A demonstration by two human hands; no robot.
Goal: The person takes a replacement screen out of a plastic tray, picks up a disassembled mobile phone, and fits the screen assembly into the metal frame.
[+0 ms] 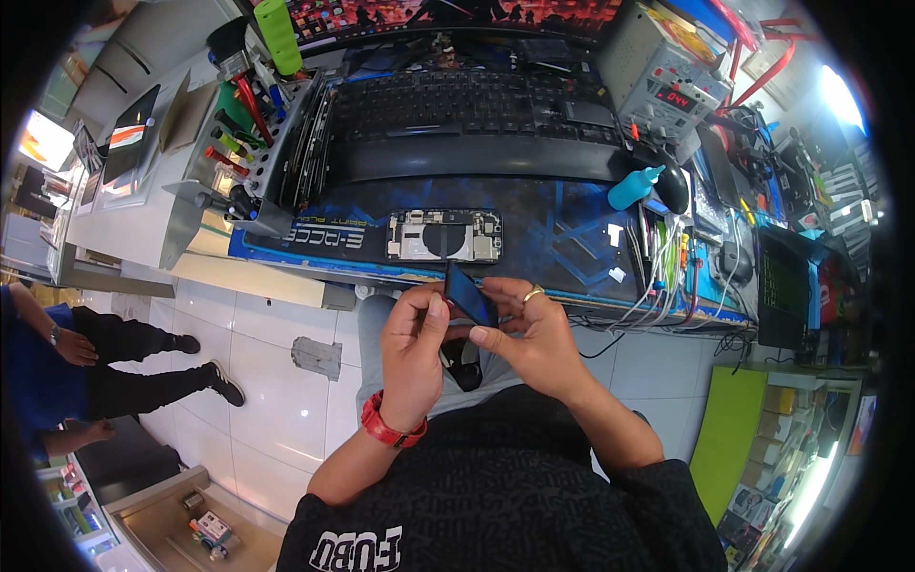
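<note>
Between my two hands, over my lap at the desk's front edge, a dark, flat, glossy panel like a phone screen (469, 294) is held tilted. My left hand (416, 329) pinches its left end between thumb and fingers. My right hand (531, 334), with a ring on one finger, grips the other end, thumb at the near edge. Just beyond my hands, an opened phone body (444, 236) lies flat on the dark desk mat (553, 229), its inner parts and a round black patch showing.
Behind the mat stands a black keyboard (448, 105). A tool rack (250, 143) is at the left. To the right are a blue squeeze bottle (636, 188), a power supply (667, 91) and tangled cables (672, 262). Another person (86, 362) stands at the far left.
</note>
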